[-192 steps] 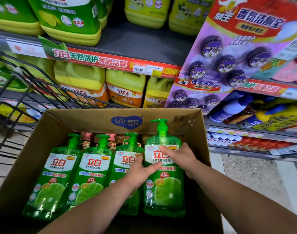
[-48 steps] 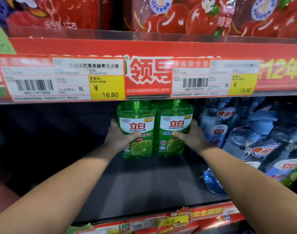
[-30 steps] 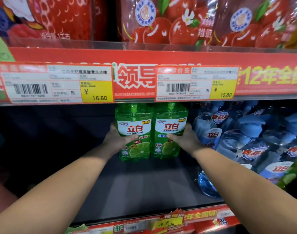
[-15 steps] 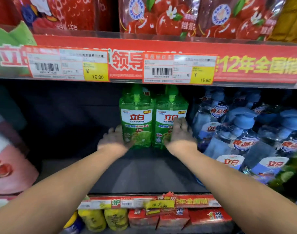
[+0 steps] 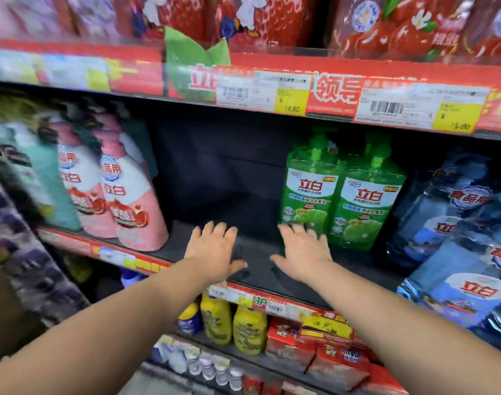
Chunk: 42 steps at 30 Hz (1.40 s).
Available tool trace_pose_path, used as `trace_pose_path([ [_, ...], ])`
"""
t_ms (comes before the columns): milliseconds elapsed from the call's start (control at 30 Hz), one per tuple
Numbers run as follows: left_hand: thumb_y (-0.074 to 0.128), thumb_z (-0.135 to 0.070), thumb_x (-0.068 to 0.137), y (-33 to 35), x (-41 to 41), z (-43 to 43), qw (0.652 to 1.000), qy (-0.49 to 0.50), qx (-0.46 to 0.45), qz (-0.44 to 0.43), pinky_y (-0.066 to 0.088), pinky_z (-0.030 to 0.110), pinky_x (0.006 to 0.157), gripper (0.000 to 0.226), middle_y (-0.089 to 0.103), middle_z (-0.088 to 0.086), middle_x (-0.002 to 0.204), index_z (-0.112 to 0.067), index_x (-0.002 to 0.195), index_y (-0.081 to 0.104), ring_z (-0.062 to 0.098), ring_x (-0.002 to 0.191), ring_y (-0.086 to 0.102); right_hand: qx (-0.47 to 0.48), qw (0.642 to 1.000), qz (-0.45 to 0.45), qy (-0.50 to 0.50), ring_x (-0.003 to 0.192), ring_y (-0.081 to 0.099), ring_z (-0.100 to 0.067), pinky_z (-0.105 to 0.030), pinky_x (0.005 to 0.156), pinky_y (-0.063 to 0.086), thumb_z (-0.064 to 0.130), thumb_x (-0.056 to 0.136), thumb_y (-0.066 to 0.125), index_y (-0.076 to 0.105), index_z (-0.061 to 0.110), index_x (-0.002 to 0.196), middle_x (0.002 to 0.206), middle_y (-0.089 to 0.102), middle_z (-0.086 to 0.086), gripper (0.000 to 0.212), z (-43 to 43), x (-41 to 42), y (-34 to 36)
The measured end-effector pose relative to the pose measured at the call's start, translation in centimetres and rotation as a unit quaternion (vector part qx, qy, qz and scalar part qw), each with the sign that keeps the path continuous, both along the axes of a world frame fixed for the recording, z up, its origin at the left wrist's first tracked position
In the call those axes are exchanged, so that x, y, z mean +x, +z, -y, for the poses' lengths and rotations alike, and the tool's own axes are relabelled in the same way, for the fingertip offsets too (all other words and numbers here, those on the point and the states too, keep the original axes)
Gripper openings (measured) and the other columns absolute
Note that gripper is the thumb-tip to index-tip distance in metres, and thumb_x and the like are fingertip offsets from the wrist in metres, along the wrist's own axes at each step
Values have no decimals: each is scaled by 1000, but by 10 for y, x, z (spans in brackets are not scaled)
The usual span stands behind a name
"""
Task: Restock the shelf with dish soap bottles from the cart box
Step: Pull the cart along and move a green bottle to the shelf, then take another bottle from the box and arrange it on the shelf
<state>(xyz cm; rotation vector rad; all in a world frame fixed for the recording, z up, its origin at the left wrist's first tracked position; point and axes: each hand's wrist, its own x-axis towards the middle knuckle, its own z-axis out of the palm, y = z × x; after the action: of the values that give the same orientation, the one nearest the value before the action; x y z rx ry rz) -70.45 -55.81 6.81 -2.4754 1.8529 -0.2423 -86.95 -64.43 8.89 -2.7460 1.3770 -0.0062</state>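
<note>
Two green dish soap bottles with pump tops stand side by side on the dark shelf (image 5: 260, 252): the left one (image 5: 310, 192) and the right one (image 5: 366, 206). My left hand (image 5: 215, 249) hovers over the bare shelf, palm down, fingers spread, holding nothing. My right hand (image 5: 303, 252) is likewise spread and empty, its fingertips just in front of the left bottle's base. The cart box is out of view.
Pink and white bottles (image 5: 127, 195) stand at the shelf's left, blue bottles (image 5: 457, 223) crowd its right. A red price rail (image 5: 300, 92) runs above. Yellow bottles (image 5: 232, 323) and red packs (image 5: 329, 354) fill the shelf below.
Both hands have let go of the two green bottles and drawn back toward me. The view has swung left, showing the pink bottles.
</note>
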Motion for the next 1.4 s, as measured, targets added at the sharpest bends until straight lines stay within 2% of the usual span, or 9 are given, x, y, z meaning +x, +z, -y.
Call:
trace_pose_path([
  [200, 48, -65, 80, -1, 48, -91, 998, 52, -16, 0, 30, 45, 104, 81, 35, 7, 143, -15, 140, 26, 29, 132, 31, 30, 998, 5, 49, 146, 10, -31, -53, 114, 16, 50, 88, 52, 19, 24, 147, 158, 16, 0, 72, -53, 63, -2],
  [333, 49, -66, 79, -2, 101, -197, 989, 146, -16, -19, 27, 47, 107, 82, 34, 6, 145, -18, 142, 26, 29, 135, 29, 31, 991, -4, 129, 144, 14, -31, -53, 112, 21, 50, 87, 53, 20, 22, 147, 156, 20, -2, 74, -135, 130, -8],
  [467, 48, -69, 77, -6, 140, -309, 973, 228, -27, -35, 30, 45, 106, 82, 39, 4, 141, -20, 139, 29, 28, 132, 33, 20, 977, -15, 212, 138, 25, -30, -51, 108, 27, 51, 84, 56, 28, 23, 141, 148, 32, -2, 70, -228, 186, -16],
  [667, 46, -68, 80, -15, 178, -469, 943, 328, -11, -56, 27, 47, 107, 79, 35, 6, 145, -20, 140, 27, 30, 134, 29, 51, 953, -14, 300, 142, 19, -30, -54, 110, 22, 51, 86, 54, 26, 24, 144, 151, 27, -1, 70, -365, 261, -27],
  [833, 49, -67, 78, -17, 199, -565, 916, 396, -9, -54, 29, 45, 107, 81, 37, 5, 143, -20, 140, 27, 28, 133, 30, 66, 922, -35, 381, 144, 13, -31, -55, 113, 17, 50, 87, 52, 21, 24, 146, 154, 22, -1, 71, -457, 307, -33],
  [967, 50, -66, 79, -19, 219, -605, 897, 436, -27, -66, 29, 43, 107, 80, 38, 5, 141, -19, 139, 29, 28, 132, 32, 67, 901, -48, 426, 146, 10, -31, -55, 114, 14, 50, 89, 51, 18, 26, 147, 157, 17, 0, 72, -498, 342, -33],
  [1200, 48, -67, 79, -28, 267, -629, 881, 466, -18, -76, 29, 45, 107, 78, 39, 5, 140, -21, 139, 29, 28, 132, 32, 44, 884, -44, 464, 144, 17, -31, -57, 113, 19, 51, 88, 51, 23, 24, 146, 155, 25, -3, 70, -518, 424, -41],
  [1400, 47, -65, 82, -16, 353, -638, 874, 483, -2, -46, 29, 45, 108, 77, 37, 5, 142, -20, 141, 26, 28, 133, 30, 42, 865, -31, 499, 143, 18, -31, -56, 113, 19, 51, 88, 50, 21, 23, 147, 154, 25, -3, 71, -529, 526, -43],
])
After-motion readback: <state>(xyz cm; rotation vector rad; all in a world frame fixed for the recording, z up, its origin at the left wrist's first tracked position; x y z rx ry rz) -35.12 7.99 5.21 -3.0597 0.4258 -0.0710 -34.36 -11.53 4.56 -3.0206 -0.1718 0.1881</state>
